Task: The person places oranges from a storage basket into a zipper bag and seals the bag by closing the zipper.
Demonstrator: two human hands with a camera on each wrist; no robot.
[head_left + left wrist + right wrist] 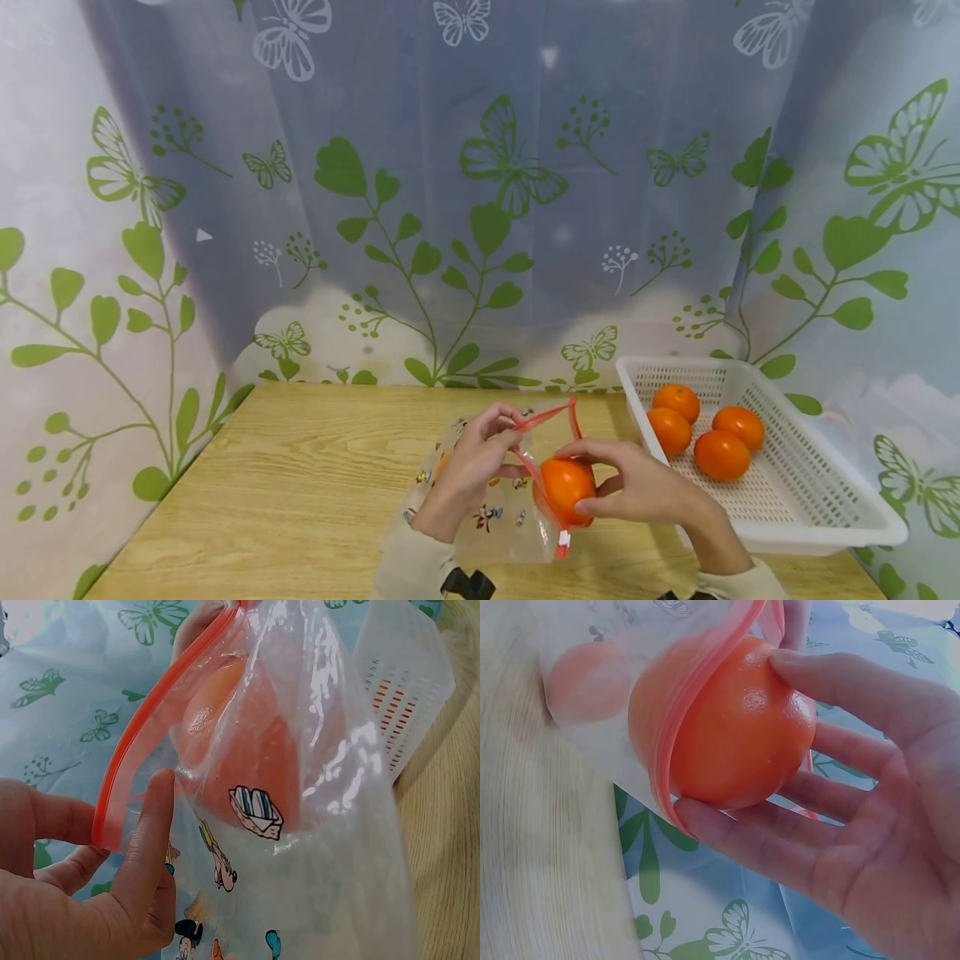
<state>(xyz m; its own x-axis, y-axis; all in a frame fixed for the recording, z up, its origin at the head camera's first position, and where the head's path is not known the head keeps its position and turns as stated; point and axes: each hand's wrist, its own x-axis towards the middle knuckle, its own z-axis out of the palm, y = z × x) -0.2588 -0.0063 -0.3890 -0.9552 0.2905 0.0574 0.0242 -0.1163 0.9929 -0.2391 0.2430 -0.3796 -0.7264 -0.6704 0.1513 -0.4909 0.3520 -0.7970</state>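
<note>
A clear zip bag (510, 533) with cartoon prints and a red zip edge lies on the table, its mouth spread open. My left hand (472, 462) pinches the red edge between thumb and fingers, as the left wrist view also shows of that hand (97, 877). In my right hand (637, 483) is a shiny orange (567, 490), gripped by thumb and fingertips. The right wrist view shows this orange (739, 727) partly inside the bag's mouth, the red edge crossing it. Another orange (591, 681) shows through the plastic deeper in the bag.
At the right stands a white perforated plastic basket (825, 492) holding several oranges (722, 455). The wooden table (300, 483) reaches left of the bag. A curtain (420, 100) with butterfly and leaf prints hangs behind and on both sides.
</note>
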